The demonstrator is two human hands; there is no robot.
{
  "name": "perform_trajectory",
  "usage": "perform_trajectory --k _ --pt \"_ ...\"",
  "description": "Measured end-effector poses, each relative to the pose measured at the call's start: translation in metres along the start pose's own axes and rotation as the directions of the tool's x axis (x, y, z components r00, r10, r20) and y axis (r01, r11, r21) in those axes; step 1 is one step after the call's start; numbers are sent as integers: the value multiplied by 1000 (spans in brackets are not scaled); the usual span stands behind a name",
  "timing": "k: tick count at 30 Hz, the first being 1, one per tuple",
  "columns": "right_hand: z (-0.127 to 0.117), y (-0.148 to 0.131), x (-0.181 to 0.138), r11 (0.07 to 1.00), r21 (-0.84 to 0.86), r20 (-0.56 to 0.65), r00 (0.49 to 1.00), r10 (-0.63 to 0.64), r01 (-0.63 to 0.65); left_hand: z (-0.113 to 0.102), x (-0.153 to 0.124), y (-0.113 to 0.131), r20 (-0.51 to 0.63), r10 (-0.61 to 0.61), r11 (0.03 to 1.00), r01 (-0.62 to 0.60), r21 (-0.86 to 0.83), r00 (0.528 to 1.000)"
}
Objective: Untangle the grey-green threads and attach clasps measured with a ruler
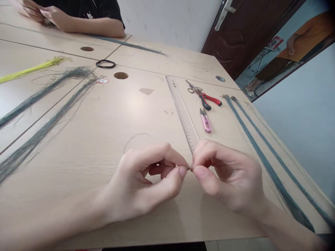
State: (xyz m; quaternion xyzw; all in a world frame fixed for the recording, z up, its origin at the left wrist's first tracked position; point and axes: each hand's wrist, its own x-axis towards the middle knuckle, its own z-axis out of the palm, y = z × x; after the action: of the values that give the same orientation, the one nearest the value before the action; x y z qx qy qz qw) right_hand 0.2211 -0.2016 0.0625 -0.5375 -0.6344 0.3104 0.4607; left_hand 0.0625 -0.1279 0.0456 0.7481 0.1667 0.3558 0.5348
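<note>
My left hand (pixel 151 177) and my right hand (pixel 227 177) meet in front of me above the table, thumb and forefinger pinched on each. Between the fingertips shows a tiny dark bit of thin thread (pixel 188 168); most of it is hidden by the fingers. A fine loose strand (pixel 136 135) curves out behind my left hand, and whether it joins the pinched bit I cannot tell. Just beyond the hands lies a clear ruler (pixel 181 113), its near end partly behind my right hand. Pink thread snips (pixel 205 120) lie past my right hand.
Red-and-black pliers (pixel 205 99) and small scissors (pixel 193 86) lie beyond the snips. Blue-green thread bundles (pixel 264 160) run along the right; others (pixel 47 125) and a yellow bundle (pixel 31 70) lie left. A black band (pixel 105 64) rests near a table hole (pixel 121 75). Another person (pixel 86 21) sits opposite.
</note>
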Motion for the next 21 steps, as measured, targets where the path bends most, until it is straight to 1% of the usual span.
perform_trajectory --k 7,12,21 --pt "0 2 0 999 -18 -6 999 -40 40 -1 -3 -1 9 13 999 -13 -40 1000" --pt "1 3 -1 993 -32 -15 994 -112 111 -1 -3 0 11 1 999 -1 -43 1000" --pt "-1 4 -2 963 -157 -40 973 -229 220 0 -3 -2 9 -16 999 16 -45 1000"
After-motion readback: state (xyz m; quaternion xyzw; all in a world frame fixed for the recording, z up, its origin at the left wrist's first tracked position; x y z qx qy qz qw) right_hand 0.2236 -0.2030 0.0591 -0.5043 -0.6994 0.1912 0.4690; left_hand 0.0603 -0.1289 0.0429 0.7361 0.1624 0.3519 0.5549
